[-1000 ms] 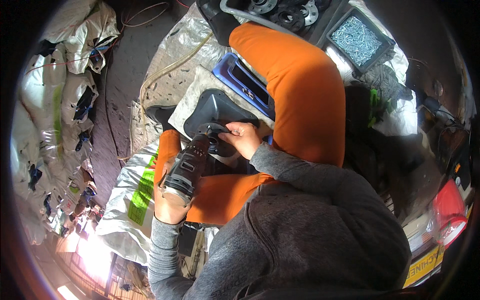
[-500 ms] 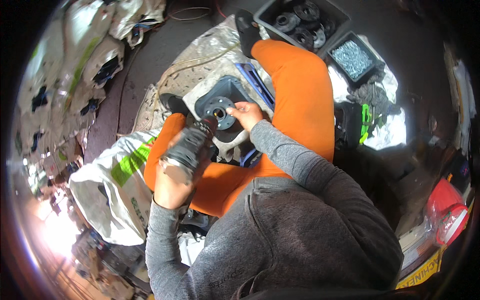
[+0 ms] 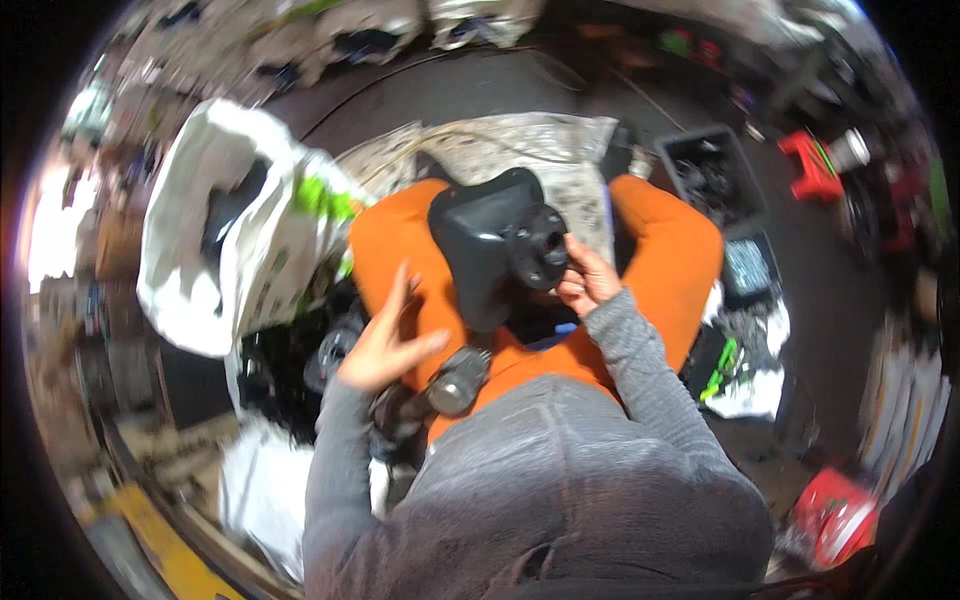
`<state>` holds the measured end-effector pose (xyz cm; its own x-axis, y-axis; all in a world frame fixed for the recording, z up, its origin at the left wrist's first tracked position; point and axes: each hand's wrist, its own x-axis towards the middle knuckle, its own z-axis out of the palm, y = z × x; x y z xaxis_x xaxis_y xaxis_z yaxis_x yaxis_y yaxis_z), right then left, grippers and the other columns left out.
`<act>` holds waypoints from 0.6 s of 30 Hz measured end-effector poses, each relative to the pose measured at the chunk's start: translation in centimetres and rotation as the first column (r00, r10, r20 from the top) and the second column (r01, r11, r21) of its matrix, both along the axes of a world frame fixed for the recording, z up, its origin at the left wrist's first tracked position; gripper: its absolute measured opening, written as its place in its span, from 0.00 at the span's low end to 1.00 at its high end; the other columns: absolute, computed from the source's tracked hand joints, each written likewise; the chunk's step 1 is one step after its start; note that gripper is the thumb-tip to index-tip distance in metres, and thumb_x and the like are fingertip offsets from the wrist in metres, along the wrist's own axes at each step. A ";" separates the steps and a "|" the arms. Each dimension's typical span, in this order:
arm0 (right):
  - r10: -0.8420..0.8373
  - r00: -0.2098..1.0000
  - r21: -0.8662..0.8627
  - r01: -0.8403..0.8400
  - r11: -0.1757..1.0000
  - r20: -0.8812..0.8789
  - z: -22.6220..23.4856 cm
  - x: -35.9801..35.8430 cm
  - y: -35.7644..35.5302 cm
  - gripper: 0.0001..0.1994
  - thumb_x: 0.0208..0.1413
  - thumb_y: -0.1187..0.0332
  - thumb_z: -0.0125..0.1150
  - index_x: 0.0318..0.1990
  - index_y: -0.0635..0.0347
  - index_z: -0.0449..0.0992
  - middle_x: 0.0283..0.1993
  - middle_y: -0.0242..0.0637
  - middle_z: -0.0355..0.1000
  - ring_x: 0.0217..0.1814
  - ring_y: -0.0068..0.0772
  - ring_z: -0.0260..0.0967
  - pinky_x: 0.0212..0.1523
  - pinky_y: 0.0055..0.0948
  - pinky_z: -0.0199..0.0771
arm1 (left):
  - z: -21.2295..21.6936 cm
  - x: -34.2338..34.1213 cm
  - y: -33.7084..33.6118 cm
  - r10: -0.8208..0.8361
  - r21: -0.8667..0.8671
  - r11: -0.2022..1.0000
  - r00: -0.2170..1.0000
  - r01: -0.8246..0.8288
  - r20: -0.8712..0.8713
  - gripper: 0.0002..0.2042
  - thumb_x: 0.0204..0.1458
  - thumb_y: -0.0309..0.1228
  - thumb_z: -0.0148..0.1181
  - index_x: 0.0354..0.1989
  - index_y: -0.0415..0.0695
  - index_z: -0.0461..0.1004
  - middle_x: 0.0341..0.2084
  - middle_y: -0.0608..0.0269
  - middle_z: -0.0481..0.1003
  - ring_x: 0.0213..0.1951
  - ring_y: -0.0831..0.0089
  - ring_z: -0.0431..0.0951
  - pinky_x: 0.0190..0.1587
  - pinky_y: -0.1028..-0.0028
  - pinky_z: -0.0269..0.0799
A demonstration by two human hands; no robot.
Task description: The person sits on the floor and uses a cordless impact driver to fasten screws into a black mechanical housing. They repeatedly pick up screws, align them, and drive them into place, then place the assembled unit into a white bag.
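Observation:
My right hand (image 3: pixel 590 278) grips the rim of a black round flange (image 3: pixel 540 247) with a centre hole and small holes around it. The flange is joined to a wide, glossy black shell (image 3: pixel 480 235) with flared corners, lifted between my knees. Fingers spread, my left hand (image 3: pixel 380 345) is bare of any tool beside my left thigh, apart from the shell. Low in my lap, near that hand, rests a grey and dark power drill (image 3: pixel 458 382), partly blurred.
A white sack (image 3: pixel 215 240) stands at the left. To the right are a grey bin (image 3: pixel 710 175) of dark parts, a smaller bin (image 3: pixel 750 265) of bolts, and a bright green tool (image 3: pixel 720 370). A red stand (image 3: pixel 810 165) is farther off. Black parts (image 3: pixel 290 360) lie beside my left forearm.
The drill has left my left hand, which has opened. My right hand now grips the flange, and the black piece has been raised and tilted. The head view has swung left.

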<state>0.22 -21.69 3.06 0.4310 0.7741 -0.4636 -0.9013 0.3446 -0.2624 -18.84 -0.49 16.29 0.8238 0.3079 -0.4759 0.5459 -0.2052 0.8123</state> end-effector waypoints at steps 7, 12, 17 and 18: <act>0.406 0.861 -0.152 -0.377 0.914 0.307 6.5 -2.7 5.7 0.24 0.63 0.56 0.50 0.58 0.67 0.64 0.22 0.19 0.51 0.17 0.10 0.43 0.15 0.13 0.47 | 0.7 -8.0 5.4 0.535 -0.027 0.839 0.815 -0.543 0.220 0.09 0.54 0.34 0.62 0.32 0.40 0.77 0.28 0.71 0.76 0.27 0.83 0.72 0.29 0.81 0.66; 0.199 0.977 -0.047 -0.196 0.980 0.078 2.3 0.0 4.5 0.28 0.58 0.65 0.42 0.65 0.69 0.53 0.27 0.24 0.55 0.18 0.13 0.46 0.14 0.14 0.49 | 0.0 -25.2 13.6 0.680 -0.147 0.732 0.700 -0.665 0.218 0.17 0.56 0.40 0.59 0.43 0.37 0.75 0.40 0.64 0.76 0.40 0.77 0.75 0.45 0.76 0.69; 0.091 0.995 -0.191 -0.095 0.977 -0.026 -2.7 1.8 0.8 0.25 0.60 0.69 0.45 0.66 0.61 0.55 0.31 0.25 0.60 0.22 0.16 0.53 0.20 0.16 0.57 | -11.7 -31.6 13.5 0.894 -0.356 0.448 0.403 -0.820 0.196 0.26 0.55 0.40 0.60 0.58 0.38 0.67 0.49 0.62 0.73 0.51 0.72 0.72 0.57 0.74 0.62; 0.104 0.994 -0.238 -0.096 0.967 0.022 -3.4 2.2 0.1 0.25 0.60 0.69 0.47 0.66 0.59 0.56 0.32 0.25 0.61 0.23 0.16 0.55 0.21 0.15 0.58 | -14.2 -31.5 13.7 0.940 -0.419 0.338 0.276 -0.843 0.203 0.25 0.54 0.41 0.61 0.57 0.41 0.68 0.51 0.61 0.72 0.51 0.68 0.73 0.57 0.70 0.64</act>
